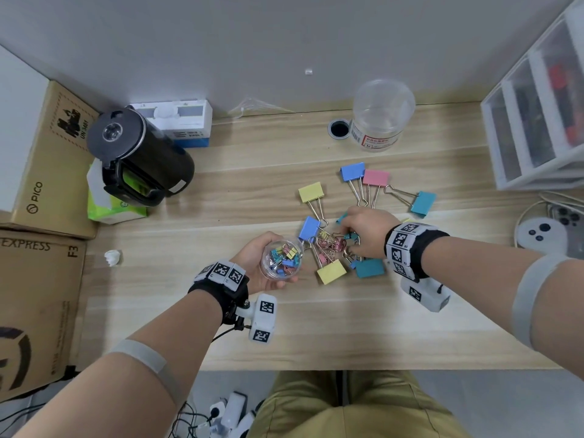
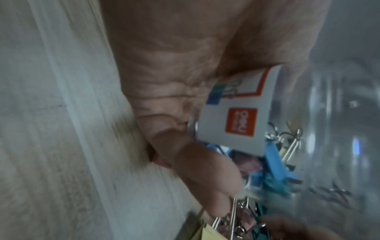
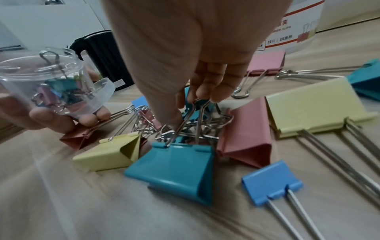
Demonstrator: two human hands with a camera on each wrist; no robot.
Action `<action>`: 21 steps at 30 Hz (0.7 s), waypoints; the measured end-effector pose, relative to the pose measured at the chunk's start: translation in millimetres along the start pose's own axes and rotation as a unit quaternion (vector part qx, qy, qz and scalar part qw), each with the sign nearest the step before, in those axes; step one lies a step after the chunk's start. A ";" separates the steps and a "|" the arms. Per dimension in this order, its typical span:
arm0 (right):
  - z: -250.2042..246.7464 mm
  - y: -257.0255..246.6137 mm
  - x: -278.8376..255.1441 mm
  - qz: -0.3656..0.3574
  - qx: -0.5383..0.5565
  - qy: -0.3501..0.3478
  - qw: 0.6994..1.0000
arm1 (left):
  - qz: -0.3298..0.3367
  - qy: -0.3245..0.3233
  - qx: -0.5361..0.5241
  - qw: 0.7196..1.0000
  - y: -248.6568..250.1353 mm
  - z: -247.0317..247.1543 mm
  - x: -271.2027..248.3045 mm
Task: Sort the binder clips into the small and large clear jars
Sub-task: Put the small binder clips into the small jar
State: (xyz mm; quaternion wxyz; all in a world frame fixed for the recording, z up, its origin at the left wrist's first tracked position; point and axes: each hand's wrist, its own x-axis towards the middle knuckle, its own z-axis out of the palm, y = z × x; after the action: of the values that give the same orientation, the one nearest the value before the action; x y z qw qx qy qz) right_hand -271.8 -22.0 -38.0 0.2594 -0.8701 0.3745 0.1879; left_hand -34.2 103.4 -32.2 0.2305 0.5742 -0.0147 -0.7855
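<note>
Left hand (image 1: 257, 263) cupped the small clear plastic jar (image 1: 281, 260) of little coloured clips above the pale wooden desk (image 1: 347, 327), right hand (image 1: 366, 230) over the tangled pile of coloured binder clips (image 1: 331, 248), its fingers (image 3: 205, 87) pinched a wire handle, large clear labelled jar (image 1: 380, 116) upright at the desk's rear.

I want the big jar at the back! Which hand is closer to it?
Right. The right hand is at the clip pile, nearer the big jar; the left hand holds the small jar farther away.

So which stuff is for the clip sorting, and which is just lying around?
For the job: small jar in the left hand, large jar, binder clips, right hand.
Just lying about: kettle, cardboard boxes, drawer unit.
</note>
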 end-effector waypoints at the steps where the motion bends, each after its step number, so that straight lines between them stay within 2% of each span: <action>1: -0.3 2.2 -1.0 0.006 -0.004 0.001 1.000 | 0.000 0.004 -0.007 1.000 -0.1 -1.8 -1.2; 5: -1.6 3.2 -2.4 0.016 -0.005 -0.003 1.000 | 0.004 0.018 -0.021 1.000 -0.6 -5.8 -4.7; 8: 0.4 -2.5 -3.9 -0.003 0.017 0.008 1.000 | 0.013 0.016 -0.029 0.999 -0.4 -3.5 -5.2; 12: 3.5 -16.9 -3.2 -0.046 0.047 0.022 0.998 | 0.020 0.005 -0.037 0.999 0.8 3.7 -5.3; 21: 19.6 -27.0 9.0 -0.049 0.046 0.015 0.998 | 0.023 -0.022 -0.025 0.999 -1.0 14.0 -3.7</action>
State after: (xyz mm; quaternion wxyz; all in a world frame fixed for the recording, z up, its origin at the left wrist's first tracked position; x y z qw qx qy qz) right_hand -248.3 0.4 -49.8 0.3025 -0.8771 0.3438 0.1447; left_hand -46.4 102.3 -24.4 0.2625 0.5506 -0.0137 -0.7923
